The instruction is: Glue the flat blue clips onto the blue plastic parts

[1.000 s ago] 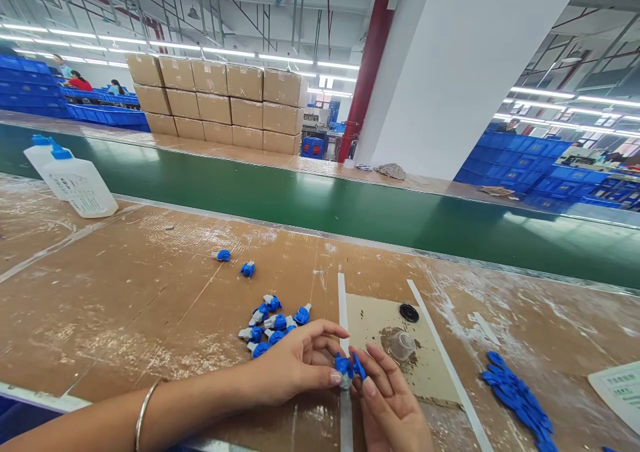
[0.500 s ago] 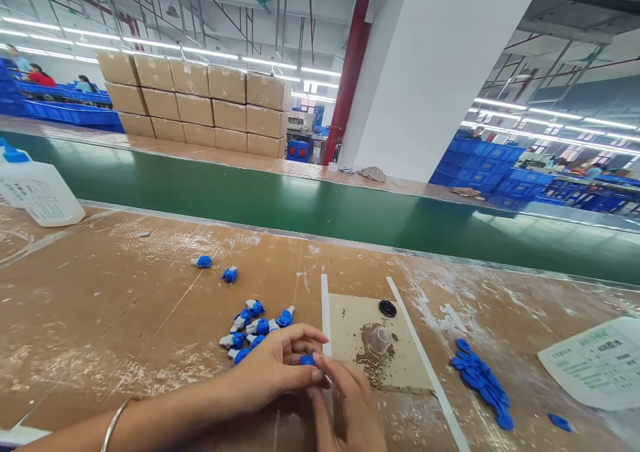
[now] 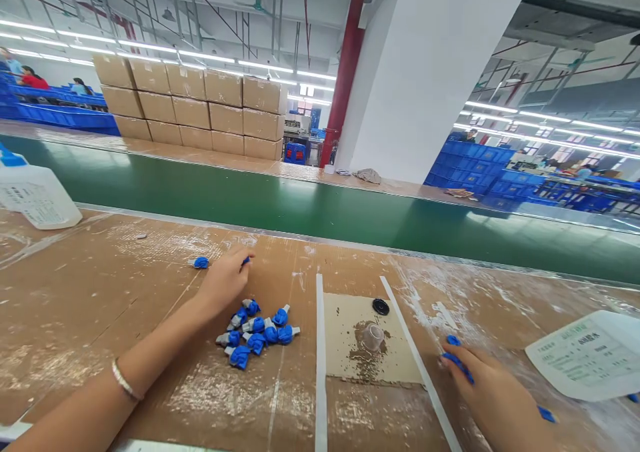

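Observation:
My left hand (image 3: 225, 282) reaches over the table with its fingers closed. A bit of a small blue part (image 3: 245, 261) shows at its fingertips; the rest is hidden. Another blue part with a pale tip (image 3: 201, 263) lies just left of that hand. Nearer me is a loose cluster of similar blue parts with pale grey tips (image 3: 255, 325). On the right, my right hand (image 3: 493, 392) is closed over the pile of flat blue pieces, a flat blue piece (image 3: 457, 367) between thumb and fingers. Most of that pile is hidden under the hand.
Between white tape strips (image 3: 321, 359) lies a beige wet-spotted sheet (image 3: 345, 362) bearing a small clear cup (image 3: 373, 337) and a black round lid (image 3: 381, 306). White plastic bottles stand left (image 3: 43, 195) and lie right (image 3: 590, 355). A green conveyor belt (image 3: 240, 202) runs behind.
My hands have parted from working together on a blue piece. The left moved forward and left to an outlying part; the right went right to the flat pieces. The cluster now includes another part.

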